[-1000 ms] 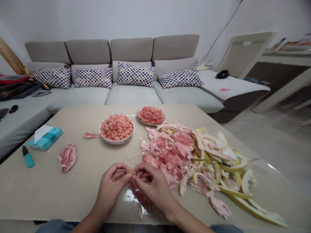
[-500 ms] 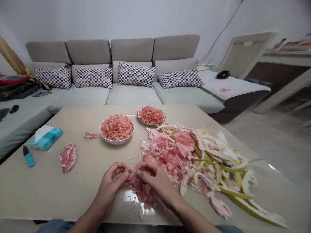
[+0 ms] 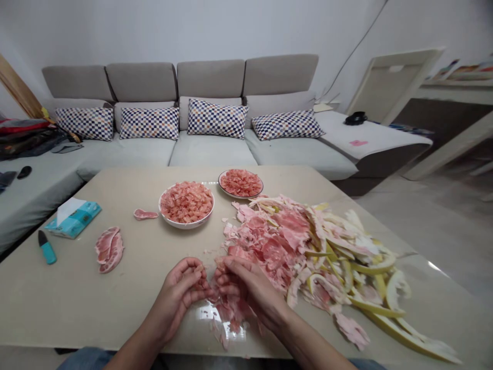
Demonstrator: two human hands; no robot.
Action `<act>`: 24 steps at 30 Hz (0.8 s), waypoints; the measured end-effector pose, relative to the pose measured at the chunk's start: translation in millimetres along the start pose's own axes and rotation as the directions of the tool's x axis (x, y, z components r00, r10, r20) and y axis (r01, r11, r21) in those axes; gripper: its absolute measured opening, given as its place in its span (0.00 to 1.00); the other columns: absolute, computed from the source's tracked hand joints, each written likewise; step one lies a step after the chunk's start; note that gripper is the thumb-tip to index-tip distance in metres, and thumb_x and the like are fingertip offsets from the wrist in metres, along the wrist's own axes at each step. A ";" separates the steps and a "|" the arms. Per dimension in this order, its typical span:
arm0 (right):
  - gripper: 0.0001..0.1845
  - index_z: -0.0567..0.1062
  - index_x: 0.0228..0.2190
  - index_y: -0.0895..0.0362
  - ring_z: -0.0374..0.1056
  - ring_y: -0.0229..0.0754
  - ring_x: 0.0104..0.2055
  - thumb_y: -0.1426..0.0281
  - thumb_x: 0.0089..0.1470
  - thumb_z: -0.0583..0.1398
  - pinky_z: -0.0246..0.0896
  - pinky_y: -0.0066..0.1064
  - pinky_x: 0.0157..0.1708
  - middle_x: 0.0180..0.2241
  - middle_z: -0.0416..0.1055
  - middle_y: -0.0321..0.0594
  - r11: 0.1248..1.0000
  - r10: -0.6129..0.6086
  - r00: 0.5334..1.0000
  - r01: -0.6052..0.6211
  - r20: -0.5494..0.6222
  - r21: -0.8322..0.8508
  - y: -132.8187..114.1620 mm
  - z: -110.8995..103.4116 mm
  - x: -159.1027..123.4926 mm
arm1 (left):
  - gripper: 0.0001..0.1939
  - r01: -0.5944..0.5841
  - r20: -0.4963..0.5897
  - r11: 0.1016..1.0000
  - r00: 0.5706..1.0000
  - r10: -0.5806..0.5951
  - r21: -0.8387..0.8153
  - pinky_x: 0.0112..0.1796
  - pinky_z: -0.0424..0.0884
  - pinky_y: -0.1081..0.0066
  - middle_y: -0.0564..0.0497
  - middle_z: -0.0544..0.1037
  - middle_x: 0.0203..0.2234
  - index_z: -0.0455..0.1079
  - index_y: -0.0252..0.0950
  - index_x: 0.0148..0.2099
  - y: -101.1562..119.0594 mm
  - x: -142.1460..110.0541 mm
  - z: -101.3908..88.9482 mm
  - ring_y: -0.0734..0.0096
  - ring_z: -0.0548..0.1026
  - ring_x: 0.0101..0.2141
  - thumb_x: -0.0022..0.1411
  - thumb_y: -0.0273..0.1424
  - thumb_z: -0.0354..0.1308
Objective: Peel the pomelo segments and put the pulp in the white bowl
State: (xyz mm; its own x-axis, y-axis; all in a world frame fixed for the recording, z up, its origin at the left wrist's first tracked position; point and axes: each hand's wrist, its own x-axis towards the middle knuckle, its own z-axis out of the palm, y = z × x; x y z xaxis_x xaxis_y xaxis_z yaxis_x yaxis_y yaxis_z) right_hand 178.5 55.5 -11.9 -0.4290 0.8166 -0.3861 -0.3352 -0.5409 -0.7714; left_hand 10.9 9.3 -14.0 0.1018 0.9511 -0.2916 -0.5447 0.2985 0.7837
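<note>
My left hand [image 3: 181,288] pinches a small pale pink bit of pomelo flesh [image 3: 199,269] between thumb and forefinger. Close beside it, a little gap away, my right hand [image 3: 250,288] has its thumb and forefinger closed on another bit of pomelo [image 3: 221,262]. Scraps of pink pomelo membrane [image 3: 234,314] lie on the table beneath both hands. Beyond them stands a white bowl [image 3: 187,225] heaped with peeled pomelo flesh [image 3: 187,201]. Behind it to the right, a dark-rimmed plate [image 3: 241,197] carries more flesh. An unpeeled pomelo segment [image 3: 109,249] rests left of my hands.
A large pile of membrane [image 3: 269,241] and yellow-green rind [image 3: 379,308] covers the table's right side. On the left lie a tissue pack [image 3: 75,218], a teal-handled knife with a dark cover [image 3: 47,248] and a small membrane strip [image 3: 145,214]. A sofa [image 3: 210,149] stands behind the table [image 3: 127,308].
My hands have moved apart from fingertips touching, leaving a pomelo bit in each. The pink scraps below them are more exposed. Bowl, plate and peel pile stay in place.
</note>
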 end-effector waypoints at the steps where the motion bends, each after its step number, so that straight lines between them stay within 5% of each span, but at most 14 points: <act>1: 0.15 0.75 0.29 0.62 0.70 0.32 0.26 0.62 0.46 0.67 0.69 0.19 0.25 0.28 0.74 0.41 1.000 0.000 1.000 0.000 -0.002 0.022 -0.1 0.1 0.2 | 0.04 -0.003 0.004 1.000 1.000 0.003 -0.004 0.39 0.74 0.65 0.51 0.71 0.30 0.68 0.34 0.37 0.4 -0.1 -0.2 0.75 0.70 0.30 0.59 0.28 0.60; 7: 0.14 0.74 0.30 0.61 0.70 0.33 0.25 0.61 0.50 0.65 0.69 0.23 0.26 0.28 0.73 0.39 0.997 0.045 0.997 -0.048 0.062 0.062 1.5 3.0 -2.8 | 0.07 -0.003 0.039 1.000 0.999 0.003 0.003 0.38 0.72 0.68 0.50 0.72 0.33 0.67 0.35 0.41 1.8 -0.8 1.1 0.74 0.71 0.32 0.59 0.27 0.60; 12: 0.18 0.74 0.35 0.60 0.69 0.34 0.25 0.58 0.49 0.65 0.67 0.24 0.27 0.24 0.72 0.35 0.975 -0.037 0.998 0.049 0.057 -0.216 3.6 9.2 -6.8 | 0.13 -0.056 0.046 0.992 0.998 0.051 0.114 0.34 0.71 0.70 0.51 0.73 0.30 0.66 0.36 0.44 -3.2 0.8 1.7 0.73 0.72 0.30 0.57 0.31 0.62; 19: 0.17 0.74 0.33 0.59 0.68 0.34 0.27 0.59 0.48 0.65 0.63 0.25 0.29 0.26 0.73 0.36 0.899 -0.162 0.977 0.205 0.141 -0.387 2.3 15.3 -11.4 | 0.12 -0.089 -0.014 0.946 0.995 0.098 0.313 0.31 0.67 0.74 0.53 0.75 0.25 0.69 0.33 0.37 -3.1 4.0 1.3 0.74 0.72 0.26 0.53 0.34 0.65; 24: 0.17 0.75 0.32 0.59 0.69 0.37 0.26 0.58 0.49 0.64 0.64 0.27 0.28 0.25 0.74 0.38 0.911 -0.134 0.980 0.180 0.147 -0.370 2.2 15.4 -13.0 | 0.11 -0.095 -0.058 0.918 0.990 0.127 0.385 0.27 0.66 0.75 0.56 0.72 0.18 0.70 0.33 0.34 -2.0 3.7 2.7 0.75 0.70 0.22 0.53 0.35 0.64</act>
State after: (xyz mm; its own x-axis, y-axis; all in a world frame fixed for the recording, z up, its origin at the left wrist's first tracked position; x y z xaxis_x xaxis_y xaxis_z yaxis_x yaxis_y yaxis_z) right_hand 170.5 40.6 -0.7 -0.4989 0.8430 -0.2010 -0.0723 -0.2715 -0.9597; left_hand 14.6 12.4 -15.1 -0.0168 0.9750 -0.2214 -0.1895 0.2143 0.9582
